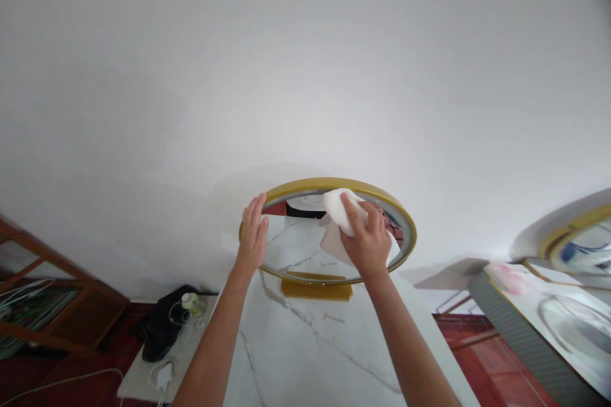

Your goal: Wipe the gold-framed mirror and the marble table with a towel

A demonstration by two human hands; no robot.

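a round mirror in a gold-coloured frame (296, 248) stands on a gold rectangular base (315, 290) near the back edge of a white desk with grey marble veining (300, 350), close to a pale wall (305, 76). from here i see the right hand (369, 240) with its grip closed on a crumpled white cloth (338, 208), held against the right part of the glass. the left hand (252, 235) lies along the frame's left side; i can't tell whether its grip is clasping the rim. beyond the desk's left edge is a small pale-capped bottle (192, 304) beside a black bag-like thing (162, 324).
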